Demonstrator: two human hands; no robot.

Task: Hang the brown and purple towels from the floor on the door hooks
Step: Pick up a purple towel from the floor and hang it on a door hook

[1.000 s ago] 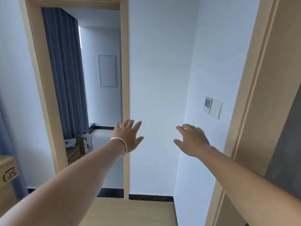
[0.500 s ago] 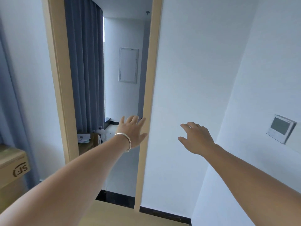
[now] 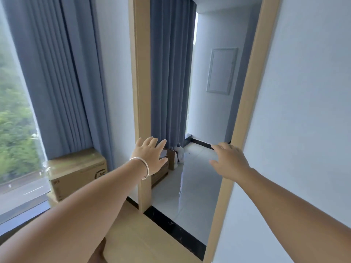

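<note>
White-walled room, wood-look floor (image 3: pixel 136 242), view tilted. Tan door frame (image 3: pixel 141 103) opens onto 2nd room w/ pale glossy tile floor (image 3: pixel 197 188); black threshold strip (image 3: pixel 174 227) between the two floors. Blue-grey curtains: one set (image 3: pixel 62 73) at window (image 3: pixel 13 114) on L, trees + road outside; another (image 3: pixel 169 73) inside the far room. Cardboard box (image 3: pixel 76 172) w/ printed logo under the window, beside the frame's L post. More boxes and a white container (image 3: pixel 180 154) past the doorway, partly hidden by the hand. White wall panel (image 3: pixel 221 70) on far wall.

Both arms stretched fwd, bare. Left hand (image 3: pixel 150 156): flat, fingers spread, nothing in it, in front of the frame's L post; silver bangle (image 3: pixel 140 166) at wrist. Right hand (image 3: pixel 230 162): loose, fingers slack, nothing in it, in front of the R post, contact w/ it not clear.

Towels, door hooks: neither in shot, location can't tell.
</note>
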